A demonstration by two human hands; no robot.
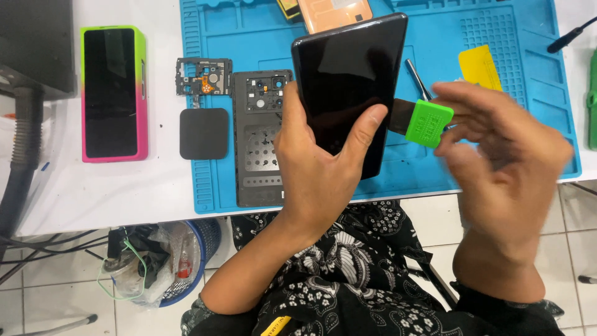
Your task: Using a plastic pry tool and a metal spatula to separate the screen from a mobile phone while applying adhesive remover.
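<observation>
Over the blue mat (pixel 528 37) on the table (pixel 124 180), the left hand (pixel 314 174) clenches a dark phone (pixel 345 81). The blurred right hand (pixel 504 168) pinches a green-handled tool (pixel 428 122), its blade partly hidden behind the phone.

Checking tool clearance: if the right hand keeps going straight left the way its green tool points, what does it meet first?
The right hand with its green-handled blade tool would likely meet the black phone's right edge first; depth is unclear.

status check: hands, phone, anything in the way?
Left hand grips black phone above blue mat. Right hand, blurred, holds green-handled blade tool at phone's edge. Nothing blocking.
</observation>
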